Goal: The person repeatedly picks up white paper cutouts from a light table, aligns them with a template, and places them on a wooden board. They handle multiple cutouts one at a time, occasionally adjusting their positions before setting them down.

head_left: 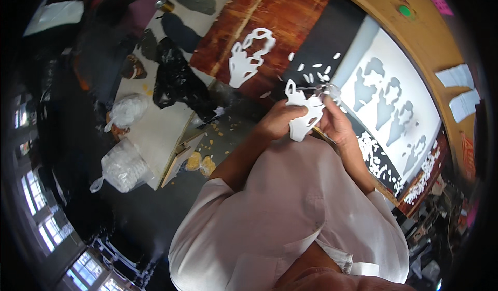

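Observation:
My left hand [277,120] and my right hand [334,119] both grip a white cut-out paper shape [301,109] held in front of my chest. A small shiny tool [328,89] shows at my right fingertips, against the paper's top edge; its kind is unclear. Another white cut-out shape [250,55] lies flat on the reddish-brown board [282,10] just beyond my hands. Small white paper scraps [317,72] are scattered on a black sheet [332,36] next to it.
A white sheet with grey cut-out holes [397,101] lies to the right, with scrap piles [373,153] along its near edge. A pale table [155,119] at left carries a black bag [174,80] and clear plastic bags [124,166]. Yellow crumbs [201,162] dot the dark floor.

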`<state>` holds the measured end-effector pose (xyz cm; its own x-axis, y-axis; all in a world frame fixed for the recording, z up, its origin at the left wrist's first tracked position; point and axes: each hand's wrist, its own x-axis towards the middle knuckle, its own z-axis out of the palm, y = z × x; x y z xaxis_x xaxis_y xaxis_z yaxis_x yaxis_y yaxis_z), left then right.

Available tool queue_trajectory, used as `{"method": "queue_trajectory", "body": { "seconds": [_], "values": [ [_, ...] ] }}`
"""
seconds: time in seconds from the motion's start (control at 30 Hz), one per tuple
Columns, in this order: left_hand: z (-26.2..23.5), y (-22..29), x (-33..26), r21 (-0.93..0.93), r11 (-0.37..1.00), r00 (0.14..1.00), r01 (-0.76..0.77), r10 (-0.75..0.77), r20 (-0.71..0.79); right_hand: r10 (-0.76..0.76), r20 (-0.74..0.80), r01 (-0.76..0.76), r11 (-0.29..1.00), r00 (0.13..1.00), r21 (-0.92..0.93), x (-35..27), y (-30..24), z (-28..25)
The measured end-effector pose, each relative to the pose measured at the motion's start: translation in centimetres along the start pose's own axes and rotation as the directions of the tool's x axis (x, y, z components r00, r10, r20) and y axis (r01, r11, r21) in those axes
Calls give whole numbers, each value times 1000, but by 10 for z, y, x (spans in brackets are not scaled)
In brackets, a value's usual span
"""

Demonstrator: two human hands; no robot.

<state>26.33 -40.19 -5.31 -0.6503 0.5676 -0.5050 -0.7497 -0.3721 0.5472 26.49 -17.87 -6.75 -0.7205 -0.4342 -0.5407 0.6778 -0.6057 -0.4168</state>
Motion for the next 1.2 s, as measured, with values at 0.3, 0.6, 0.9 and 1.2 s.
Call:
{"method": "queue_trajectory", "body": {
  "seconds": [0.3, 0.6, 0.9, 1.2],
  "values": [
    [6, 4, -4, 606, 768, 927, -210, 354, -127, -295, -120, 110, 658, 948, -745, 2, -23, 52],
    [22, 1, -5, 840, 532, 893, -112, 425, -150, -132, -37, 91, 834, 991, -544, -6, -27, 34],
    [30, 0, -16, 987, 158, 867, -32, 495, -51, -139, -267, 35, 933, 954, -358, -4, -11, -20],
    [23, 8, -26, 955, 297, 914, -3, 389, -118, 289, -140, -279, 956, 947, 87, 2, 15, -10]
  ]
}}
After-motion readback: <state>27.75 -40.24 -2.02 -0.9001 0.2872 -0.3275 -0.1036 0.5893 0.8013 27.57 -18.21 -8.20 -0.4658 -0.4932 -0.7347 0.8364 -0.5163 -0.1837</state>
